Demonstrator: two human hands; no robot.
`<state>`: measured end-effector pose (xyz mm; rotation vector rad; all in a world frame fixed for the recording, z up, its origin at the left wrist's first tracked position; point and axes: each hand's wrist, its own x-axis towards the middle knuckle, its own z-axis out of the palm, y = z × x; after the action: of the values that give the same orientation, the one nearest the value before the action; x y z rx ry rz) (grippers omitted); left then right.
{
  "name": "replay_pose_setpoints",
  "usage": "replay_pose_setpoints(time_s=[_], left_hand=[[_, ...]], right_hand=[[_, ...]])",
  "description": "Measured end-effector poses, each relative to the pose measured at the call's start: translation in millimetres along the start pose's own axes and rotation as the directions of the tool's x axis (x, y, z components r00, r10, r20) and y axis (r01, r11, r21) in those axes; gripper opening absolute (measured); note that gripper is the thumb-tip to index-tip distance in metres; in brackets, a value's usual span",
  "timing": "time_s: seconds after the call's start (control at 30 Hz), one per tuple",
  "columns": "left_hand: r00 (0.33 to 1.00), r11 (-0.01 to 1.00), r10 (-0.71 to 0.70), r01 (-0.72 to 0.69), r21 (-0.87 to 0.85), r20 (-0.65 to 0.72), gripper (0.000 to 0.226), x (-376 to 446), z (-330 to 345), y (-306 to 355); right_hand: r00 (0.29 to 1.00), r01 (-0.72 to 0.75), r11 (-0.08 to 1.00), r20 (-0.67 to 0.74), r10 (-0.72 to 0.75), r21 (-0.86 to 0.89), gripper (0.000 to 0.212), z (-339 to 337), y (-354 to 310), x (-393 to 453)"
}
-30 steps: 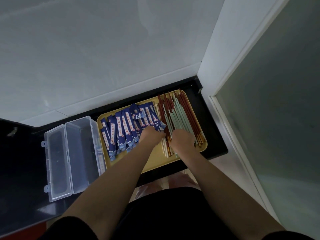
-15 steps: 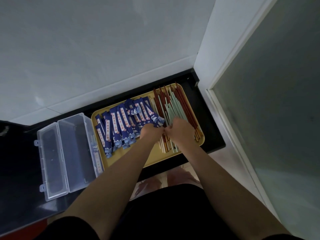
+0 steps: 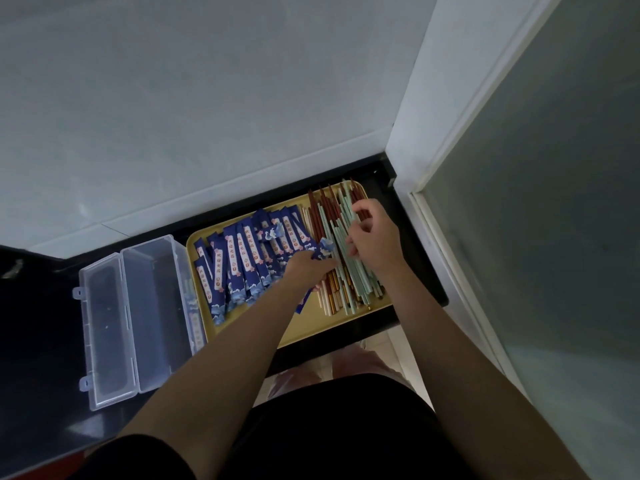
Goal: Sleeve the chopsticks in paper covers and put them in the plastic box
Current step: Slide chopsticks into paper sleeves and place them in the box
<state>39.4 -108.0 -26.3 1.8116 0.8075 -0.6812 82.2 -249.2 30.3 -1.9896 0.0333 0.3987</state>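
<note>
Both hands split up since half a second ago: right hand [image 3: 375, 239] slid up pinching pale green chopsticks [image 3: 349, 258], left hand [image 3: 304, 268] gripping a blue paper cover [image 3: 320, 252], so sleeving's next, probably.

Blue paper chopstick covers [image 3: 249, 261] on the yellow tray [image 3: 311, 327]: each carries a pale vertical strip with red Chinese characters, one column, small round red mark at the lower end. On the clearest cover the characters look like 欢迎光临; strokes are small and soft, so this reading is uncertain. Other covers too blurred to read.
</note>
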Motion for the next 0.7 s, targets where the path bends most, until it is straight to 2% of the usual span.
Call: replay_pose_setpoints(time_s=[0.1,0.2,0.3,0.37,0.5,0.7], left_hand=[[0.996,0.999,0.041,-0.042,-0.005,-0.076,0.035,-4,-16,-1],[0.988,0.998,0.048,-0.051,-0.019,-0.146,0.035,-10,-33,-2],[0.981,0.997,0.042,-0.053,-0.053,-0.187,0.033,-17,-46,-4],[0.976,0.994,0.041,-0.061,-0.086,-0.214,0.032,-22,-54,-6],[0.967,0.997,0.06,-0.067,-0.022,-0.249,0.025,-28,-61,-8],[0.96,0.993,0.104,-0.113,-0.018,-0.26,0.023,-31,-66,-14]], right_hand=[[0.999,-0.022,0.995,0.045,0.018,0.1,0.017,1,-15,0],[0.986,-0.109,0.95,0.155,0.065,0.293,0.019,6,-39,5],[0.979,-0.075,0.951,0.202,0.013,0.301,0.019,8,-59,8],[0.985,-0.002,0.953,0.166,-0.05,0.302,0.012,7,-71,8],[0.995,0.088,0.949,0.024,-0.1,0.301,0.026,8,-87,12],[0.993,0.104,0.96,0.021,-0.114,0.259,0.027,22,-93,15]])
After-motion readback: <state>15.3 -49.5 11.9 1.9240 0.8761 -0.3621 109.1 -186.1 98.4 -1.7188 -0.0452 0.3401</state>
